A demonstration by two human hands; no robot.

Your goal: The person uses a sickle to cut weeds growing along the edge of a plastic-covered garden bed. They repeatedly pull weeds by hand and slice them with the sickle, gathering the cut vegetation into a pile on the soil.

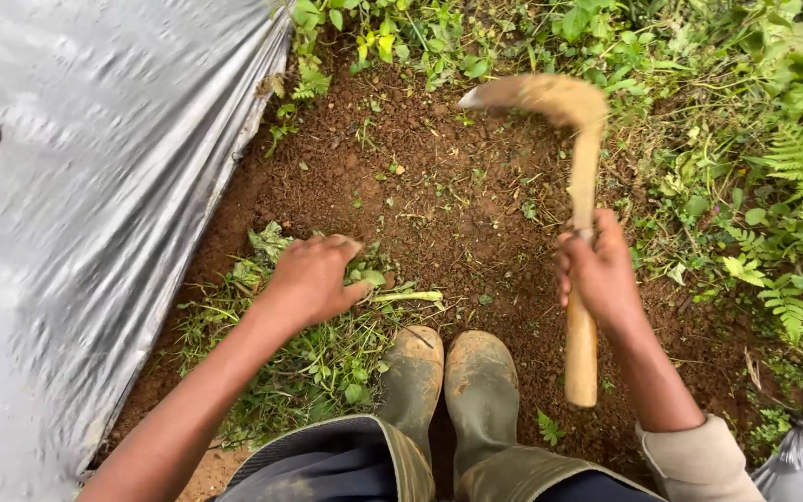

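Bare reddish soil (439, 186) fills the middle of the frame, edged by green weeds. One hoe (580, 232), with a curved earth-caked blade at upper centre and a single wooden handle running down the right side, is gripped mid-shaft by the right hand (601, 274), fingers wrapped fully round it. It looks stiff and top-heavy, best held along the smooth wood. Left of centre, the left hand (313, 279) presses with fingers curled on one heap of cut weeds (313, 358), soft, light and loose. Two muddy rubber boots (448, 381) stand at lower centre. Silver plastic sheeting (85, 204) covers the left side of the frame.
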